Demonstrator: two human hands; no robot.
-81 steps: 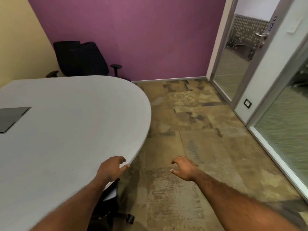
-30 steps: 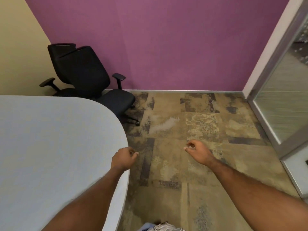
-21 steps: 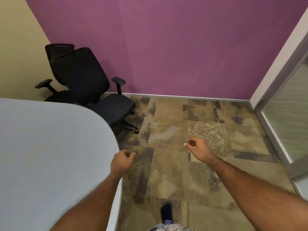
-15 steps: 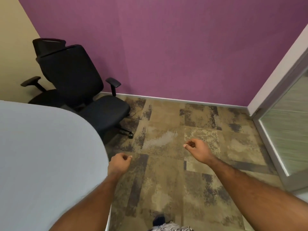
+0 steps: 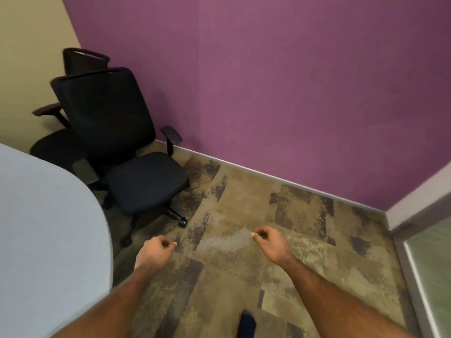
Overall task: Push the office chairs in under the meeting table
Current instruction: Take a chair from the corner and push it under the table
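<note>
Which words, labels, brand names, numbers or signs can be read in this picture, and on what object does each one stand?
None: no readable text shows in this view.
The two black chairs show no label or logo.
The table top is plain, without print.
The purple wall and the carpet carry no sign; the carpet shows only a blotchy pattern.
Both hands, left hand and right hand, hold nothing with writing.
</note>
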